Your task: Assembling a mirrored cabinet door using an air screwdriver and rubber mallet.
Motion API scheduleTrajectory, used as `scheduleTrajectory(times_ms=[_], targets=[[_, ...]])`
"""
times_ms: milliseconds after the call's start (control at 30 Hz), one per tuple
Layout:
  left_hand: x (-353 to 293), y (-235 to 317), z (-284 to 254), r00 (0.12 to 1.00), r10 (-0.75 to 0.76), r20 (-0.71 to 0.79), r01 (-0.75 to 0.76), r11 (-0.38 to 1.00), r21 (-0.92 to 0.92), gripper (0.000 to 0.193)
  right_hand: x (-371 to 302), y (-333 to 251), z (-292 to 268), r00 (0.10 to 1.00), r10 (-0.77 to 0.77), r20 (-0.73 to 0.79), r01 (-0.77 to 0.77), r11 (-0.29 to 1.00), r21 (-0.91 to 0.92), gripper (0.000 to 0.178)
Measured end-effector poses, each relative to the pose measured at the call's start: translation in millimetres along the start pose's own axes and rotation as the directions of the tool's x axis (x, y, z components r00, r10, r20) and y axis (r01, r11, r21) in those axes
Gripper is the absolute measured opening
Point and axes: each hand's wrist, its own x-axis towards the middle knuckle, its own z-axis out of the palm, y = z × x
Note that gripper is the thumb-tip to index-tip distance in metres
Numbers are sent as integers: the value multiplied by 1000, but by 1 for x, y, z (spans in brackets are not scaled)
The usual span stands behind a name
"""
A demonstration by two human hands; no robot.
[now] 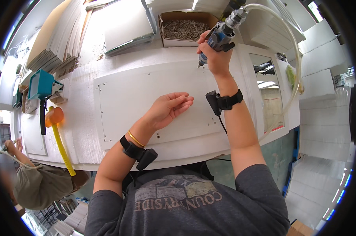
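White panel beneath left hand, fingers half-curled, contents unclear. Right hand clamped round blue-grey driver, tip near panel's far edge. Hands well apart, open room between. Box of small pieces just beyond right hand, leftward.

Blue/grey driver tilted, tip dn, nr flat wht panel.

Panel — white; mallet — orange (yellow-handled).
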Motion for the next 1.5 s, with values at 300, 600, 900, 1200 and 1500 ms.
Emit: scheduleTrajectory(times_ms=[300, 600, 900, 1200, 1500], targets=[[-2, 0, -3, 1000, -5, -29, 6, 999, 39, 17, 3, 11, -15, 999, 53, 10, -53, 998, -35, 7], [6, 6, 7, 984, 150, -98, -144, 987, 65, 21, 4, 3, -1, 982, 48, -184, -53, 998, -22, 12], [30, 6, 10, 987, 136, -83, -140, 989, -49, 26, -17, -49, -10, 992, 80, 96, -109, 926, 362, 19], [26, 4, 26, 998, 56, -9, -56, 991, -119, 32, -37, -75, -8, 996, -8, 93, -28, 923, 385, 19], [23, 3, 32, 998, 50, -33, -54, 989, -134, 30, -46, -71, -10, 999, 5, 53, -26, 917, 398, 22]])
